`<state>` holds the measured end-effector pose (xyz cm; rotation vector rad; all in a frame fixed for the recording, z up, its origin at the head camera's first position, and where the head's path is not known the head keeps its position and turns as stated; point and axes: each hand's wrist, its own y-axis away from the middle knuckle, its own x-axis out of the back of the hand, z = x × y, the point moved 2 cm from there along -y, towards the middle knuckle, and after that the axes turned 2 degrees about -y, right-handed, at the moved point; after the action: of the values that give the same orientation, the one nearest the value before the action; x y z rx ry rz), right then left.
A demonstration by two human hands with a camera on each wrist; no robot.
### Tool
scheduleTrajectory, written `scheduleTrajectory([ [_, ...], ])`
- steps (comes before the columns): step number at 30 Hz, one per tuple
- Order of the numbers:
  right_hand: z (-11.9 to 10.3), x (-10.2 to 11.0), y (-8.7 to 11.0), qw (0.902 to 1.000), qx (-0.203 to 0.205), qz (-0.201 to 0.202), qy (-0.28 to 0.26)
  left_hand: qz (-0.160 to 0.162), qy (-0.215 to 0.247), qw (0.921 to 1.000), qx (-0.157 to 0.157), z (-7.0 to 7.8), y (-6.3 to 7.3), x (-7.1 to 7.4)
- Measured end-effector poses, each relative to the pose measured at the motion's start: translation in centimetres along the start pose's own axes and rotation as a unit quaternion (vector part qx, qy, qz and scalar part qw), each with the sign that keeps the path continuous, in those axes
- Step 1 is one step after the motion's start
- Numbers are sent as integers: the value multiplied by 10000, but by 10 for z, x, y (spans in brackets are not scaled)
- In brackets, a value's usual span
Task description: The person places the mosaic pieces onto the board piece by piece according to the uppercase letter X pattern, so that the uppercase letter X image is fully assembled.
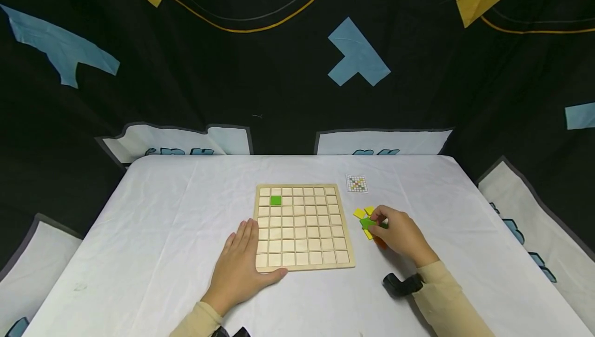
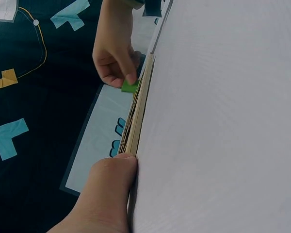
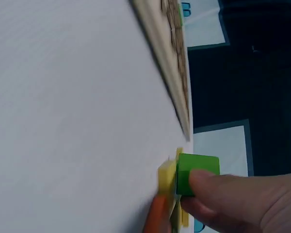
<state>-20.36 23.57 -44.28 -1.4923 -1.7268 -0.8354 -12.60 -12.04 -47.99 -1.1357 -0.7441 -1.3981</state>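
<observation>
A square wooden board [image 1: 300, 233] with a grid of shallow cells lies on the white-covered table. One green square tile [image 1: 276, 200] sits in a cell near its upper left. My left hand [image 1: 237, 270] rests at the board's lower left corner, fingers extended along the left side and thumb on the front edge. To the right of the board, my right hand [image 1: 401, 232] pinches a green tile [image 3: 203, 163] between thumb and fingers, over a small pile. Yellow tiles [image 1: 360, 213] and an orange tile [image 1: 380, 242] show in that pile, partly hidden by the hand.
A small printed card [image 1: 357, 184] with a coloured grid pattern lies beyond the board's upper right corner. A black device [image 1: 402, 285] is strapped to the right wrist. Dark curtain [image 1: 288, 83] with blue and yellow shapes hangs behind the table.
</observation>
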Motion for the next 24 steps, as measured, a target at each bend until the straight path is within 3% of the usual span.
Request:
scheduleTrajectory([
  [5,-20,-8,-9,9977,73,-109,-658,11,9,10000,11,0,0,1],
  [10,-52,-24,-24,9944,528,-115,-911,5,31,10000,17,0,0,1],
  [17,-95,-53,-44,9882,1062,-297,-1062,-32,17,10000,46,0,1,1],
  [24,-123,-78,-57,9877,1281,-384,-816,23,-21,10000,-4,-2,1,1],
])
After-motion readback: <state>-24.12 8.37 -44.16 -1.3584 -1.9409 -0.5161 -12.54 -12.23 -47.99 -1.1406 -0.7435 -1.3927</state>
